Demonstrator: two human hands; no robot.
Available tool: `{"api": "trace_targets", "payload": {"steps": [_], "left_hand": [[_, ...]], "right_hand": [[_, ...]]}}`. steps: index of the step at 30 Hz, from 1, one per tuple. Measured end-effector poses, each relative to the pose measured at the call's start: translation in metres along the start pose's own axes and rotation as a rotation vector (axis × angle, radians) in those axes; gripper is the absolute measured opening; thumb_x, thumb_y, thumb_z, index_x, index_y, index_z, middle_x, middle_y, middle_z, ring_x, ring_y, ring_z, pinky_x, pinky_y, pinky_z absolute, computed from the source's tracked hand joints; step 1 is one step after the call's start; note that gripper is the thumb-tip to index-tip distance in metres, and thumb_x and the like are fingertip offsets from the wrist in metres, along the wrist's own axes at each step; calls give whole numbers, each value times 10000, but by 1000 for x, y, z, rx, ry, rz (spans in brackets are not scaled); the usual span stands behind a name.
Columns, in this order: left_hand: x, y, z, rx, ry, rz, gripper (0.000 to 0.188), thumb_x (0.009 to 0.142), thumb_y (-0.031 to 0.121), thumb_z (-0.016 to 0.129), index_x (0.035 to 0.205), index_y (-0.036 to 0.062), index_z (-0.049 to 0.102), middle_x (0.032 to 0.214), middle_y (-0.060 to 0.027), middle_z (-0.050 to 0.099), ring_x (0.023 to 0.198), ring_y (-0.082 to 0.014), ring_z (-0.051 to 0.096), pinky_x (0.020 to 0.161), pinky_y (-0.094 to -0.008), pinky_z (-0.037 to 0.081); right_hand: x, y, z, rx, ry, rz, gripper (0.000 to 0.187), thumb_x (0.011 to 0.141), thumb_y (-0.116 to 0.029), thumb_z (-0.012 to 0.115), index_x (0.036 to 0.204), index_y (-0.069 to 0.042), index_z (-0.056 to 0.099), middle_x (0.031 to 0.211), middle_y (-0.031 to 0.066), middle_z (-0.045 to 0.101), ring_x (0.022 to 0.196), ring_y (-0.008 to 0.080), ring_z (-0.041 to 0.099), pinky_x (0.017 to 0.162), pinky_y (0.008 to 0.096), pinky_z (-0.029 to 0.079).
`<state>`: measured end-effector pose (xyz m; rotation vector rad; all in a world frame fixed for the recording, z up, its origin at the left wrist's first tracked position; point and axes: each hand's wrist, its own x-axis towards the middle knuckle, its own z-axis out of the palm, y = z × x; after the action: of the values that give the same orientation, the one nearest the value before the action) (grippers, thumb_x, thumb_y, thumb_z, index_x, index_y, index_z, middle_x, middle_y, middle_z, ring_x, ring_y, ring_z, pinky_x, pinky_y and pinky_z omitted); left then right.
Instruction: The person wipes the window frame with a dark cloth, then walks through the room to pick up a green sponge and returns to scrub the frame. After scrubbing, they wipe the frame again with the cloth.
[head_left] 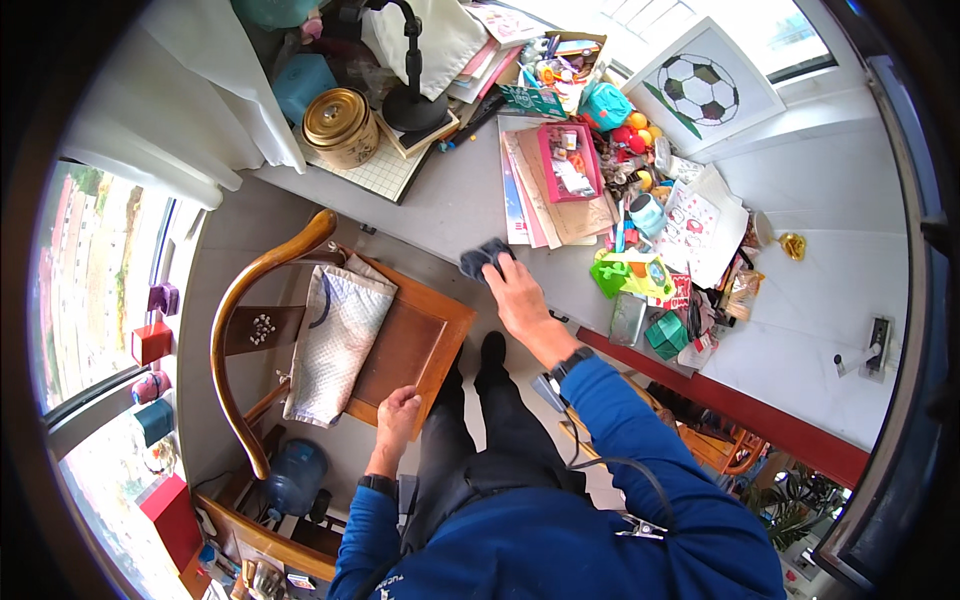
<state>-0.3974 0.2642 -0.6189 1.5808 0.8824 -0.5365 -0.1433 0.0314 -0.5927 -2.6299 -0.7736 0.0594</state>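
Observation:
In my right hand point(518, 298) is a crumpled dark grey cloth point(482, 260), pressed at the front edge of the grey desk point(440, 215). The fingers are closed over the cloth. My left hand point(398, 412) hangs lower, beside the front corner of a wooden chair point(430, 325); its fingers are curled in, and whatever they might hold is hidden. Just beyond the cloth lies a stack of papers and folders point(525, 215) with a pink tray point(570, 160) of small items on top.
A gold tin point(340, 125) and a black lamp stand point(414, 105) are at the desk's far left. Toys, a green and yellow plastic piece point(635, 278) and boxes crowd its right side. A quilted cloth point(340, 335) drapes over the chair; a blue water bottle point(297, 472) stands behind it.

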Motion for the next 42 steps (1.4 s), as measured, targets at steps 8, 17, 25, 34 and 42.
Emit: {"api": "trace_targets", "payload": {"steps": [8, 17, 25, 34, 42], "left_hand": [[11, 37, 3, 92, -43, 49, 354, 904, 187, 683, 1181, -33, 681, 981, -102, 735, 907, -158, 672, 852, -290, 520], [11, 13, 3, 183, -56, 90, 316, 913, 164, 664, 1156, -38, 686, 959, -56, 710, 868, -156, 643, 808, -291, 517], [5, 18, -8, 77, -34, 33, 321, 912, 163, 661, 1164, -34, 684, 938, -55, 698, 831, -135, 620, 763, -282, 507], [8, 28, -13, 117, -60, 53, 347, 903, 178, 671, 1189, -20, 681, 994, -97, 715, 903, -161, 651, 814, -294, 518], [-22, 186, 41, -491, -500, 427, 807, 904, 238, 716, 1556, 19, 294, 1485, -151, 462, 1270, -245, 529, 1060, -380, 445]], "right_hand": [[-66, 52, -49, -46, 241, 302, 481, 772, 39, 639, 1232, -100, 614, 1303, 195, 558, 1070, 418, 583, 917, 496, 503], [-57, 61, -40, 30, 209, 355, 462, 705, 87, 614, 1122, -100, 683, 1206, 190, 630, 1097, 392, 613, 940, 425, 518], [-53, 56, -43, 102, -7, 334, 467, 706, 91, 631, 1133, -90, 682, 1243, 198, 628, 1145, 396, 600, 999, 434, 491], [-68, 42, -66, 293, -166, 352, 496, 708, 44, 618, 1182, -83, 686, 1169, 191, 677, 995, 313, 676, 899, 380, 537], [-39, -50, -141, 1165, -90, 625, 566, 824, -37, 705, 1368, 2, 550, 1087, 43, 647, 914, 103, 622, 786, 277, 543]]}}
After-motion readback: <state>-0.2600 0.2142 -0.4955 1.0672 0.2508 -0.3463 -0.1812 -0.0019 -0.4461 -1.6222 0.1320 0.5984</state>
